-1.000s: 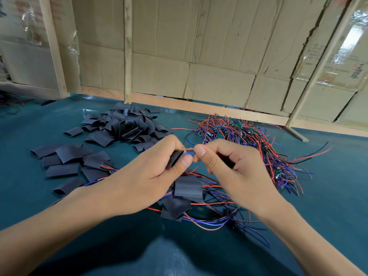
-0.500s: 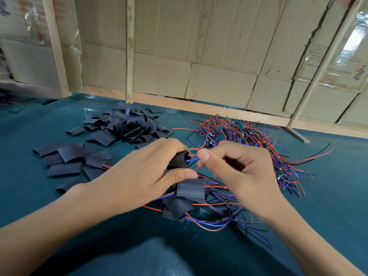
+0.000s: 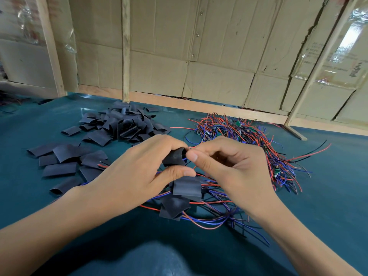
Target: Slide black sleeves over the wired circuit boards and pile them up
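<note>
The place looks like a small hand-assembly workshop, improvised instead of purpose-built. Across the top of the frame, walls of flattened brown cardboard sheets (image 3: 199,56) are fixed to bare, unpainted wooden posts (image 3: 125,48), some patched with clear plastic tape. Below them runs a wide dark-teal tabletop (image 3: 328,196) carrying bulk piecework: a loose heap of flat black tubing sleeves (image 3: 119,126) at centre left, and a tangled mass of red, blue and black wires with small green circuit boards (image 3: 249,136) at centre right.
</note>
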